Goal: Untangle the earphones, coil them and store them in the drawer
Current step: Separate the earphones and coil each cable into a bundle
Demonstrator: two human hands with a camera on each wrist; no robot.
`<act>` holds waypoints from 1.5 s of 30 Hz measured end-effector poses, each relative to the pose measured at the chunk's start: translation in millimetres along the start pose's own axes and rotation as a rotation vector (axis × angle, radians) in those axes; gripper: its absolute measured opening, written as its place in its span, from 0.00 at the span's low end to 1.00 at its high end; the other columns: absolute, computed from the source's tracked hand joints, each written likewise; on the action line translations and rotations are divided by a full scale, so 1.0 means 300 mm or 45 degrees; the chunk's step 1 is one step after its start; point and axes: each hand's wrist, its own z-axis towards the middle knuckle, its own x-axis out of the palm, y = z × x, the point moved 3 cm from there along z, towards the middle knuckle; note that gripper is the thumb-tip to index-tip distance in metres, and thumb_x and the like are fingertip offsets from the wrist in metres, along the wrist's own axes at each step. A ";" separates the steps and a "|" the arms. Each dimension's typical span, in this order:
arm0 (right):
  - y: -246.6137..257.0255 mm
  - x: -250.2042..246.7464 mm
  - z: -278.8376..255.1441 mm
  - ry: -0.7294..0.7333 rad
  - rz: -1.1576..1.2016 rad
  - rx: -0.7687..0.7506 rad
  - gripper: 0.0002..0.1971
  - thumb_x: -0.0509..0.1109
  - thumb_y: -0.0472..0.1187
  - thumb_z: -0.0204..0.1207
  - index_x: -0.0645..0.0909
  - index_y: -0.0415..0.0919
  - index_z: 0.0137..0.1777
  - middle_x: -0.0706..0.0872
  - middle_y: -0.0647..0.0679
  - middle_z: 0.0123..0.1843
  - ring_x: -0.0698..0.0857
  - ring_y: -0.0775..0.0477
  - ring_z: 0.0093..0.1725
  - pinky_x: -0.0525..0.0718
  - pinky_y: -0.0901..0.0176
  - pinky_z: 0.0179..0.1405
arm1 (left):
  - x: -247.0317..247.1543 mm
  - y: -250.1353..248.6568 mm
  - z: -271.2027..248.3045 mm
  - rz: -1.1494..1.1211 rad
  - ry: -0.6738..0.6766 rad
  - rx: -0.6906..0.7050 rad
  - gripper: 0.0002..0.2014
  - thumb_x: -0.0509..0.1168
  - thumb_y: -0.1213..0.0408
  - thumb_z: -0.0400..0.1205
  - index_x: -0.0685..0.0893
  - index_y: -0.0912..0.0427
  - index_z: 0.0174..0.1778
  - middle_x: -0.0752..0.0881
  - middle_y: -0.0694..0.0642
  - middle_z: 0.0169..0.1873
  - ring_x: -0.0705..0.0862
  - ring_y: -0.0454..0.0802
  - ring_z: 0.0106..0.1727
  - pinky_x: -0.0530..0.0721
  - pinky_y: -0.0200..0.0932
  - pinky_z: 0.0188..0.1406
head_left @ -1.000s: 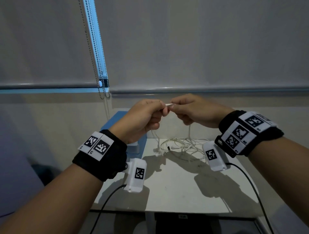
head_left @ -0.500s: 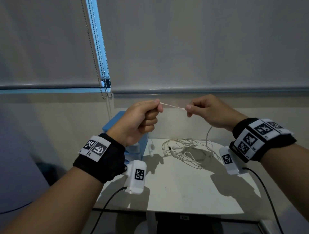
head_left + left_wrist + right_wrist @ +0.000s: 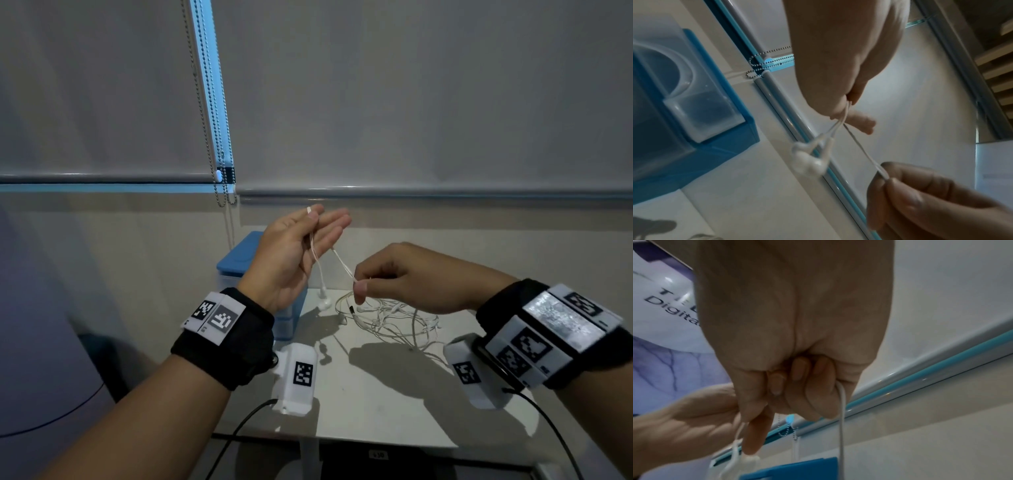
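White earphones lie in a tangle (image 3: 394,315) on the white table (image 3: 376,394). My left hand (image 3: 325,222) is raised palm up with its fingers straight, and its thumb pinches the cord. Two earbuds (image 3: 323,301) (image 3: 809,160) dangle below that hand. From there a cord strand (image 3: 342,263) slopes down to my right hand (image 3: 359,287), which pinches it between thumb and forefinger. In the right wrist view the other fingers are curled and more cord (image 3: 841,418) hangs from the fist. The blue drawer box (image 3: 246,253) (image 3: 694,113) stands behind my left hand.
The wall and lowered roller blinds (image 3: 411,102) stand right behind the table. Bead chains (image 3: 222,171) hang at the left. Black cables (image 3: 239,428) run from both wrist cameras over the table's front edge. A pale purple surface (image 3: 41,325) lies to the left.
My left hand has turned palm up and straightened its fingers, still holding the cord. My right hand has dropped lower with the strand. The earbuds now hang clear of the tangle.
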 end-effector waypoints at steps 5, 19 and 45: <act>0.064 -0.027 -0.005 -0.010 0.087 -0.065 0.14 0.68 0.45 0.88 0.90 0.46 0.43 0.71 0.56 0.25 0.67 0.54 0.27 0.67 0.61 0.31 | -0.012 0.040 0.004 0.225 -0.001 0.002 0.21 0.54 0.73 0.92 0.66 0.72 0.83 0.88 0.69 0.63 0.91 0.56 0.62 0.89 0.45 0.63; 0.014 -0.178 0.049 -0.370 0.060 -0.082 0.14 0.72 0.45 0.85 0.88 0.42 0.38 0.79 0.50 0.26 0.72 0.55 0.28 0.71 0.59 0.33 | 0.049 0.059 -0.032 0.908 0.316 0.056 0.16 0.54 0.66 0.93 0.87 0.62 0.51 0.71 0.57 0.26 0.64 0.45 0.26 0.63 0.35 0.25; -0.002 -0.050 0.074 -0.271 0.156 -0.101 0.16 0.68 0.44 0.87 0.88 0.37 0.40 0.87 0.56 0.32 0.81 0.57 0.35 0.80 0.51 0.45 | -0.001 0.114 -0.004 1.056 0.159 0.204 0.14 0.55 0.67 0.92 0.85 0.60 0.46 0.86 0.62 0.31 0.79 0.50 0.28 0.79 0.45 0.35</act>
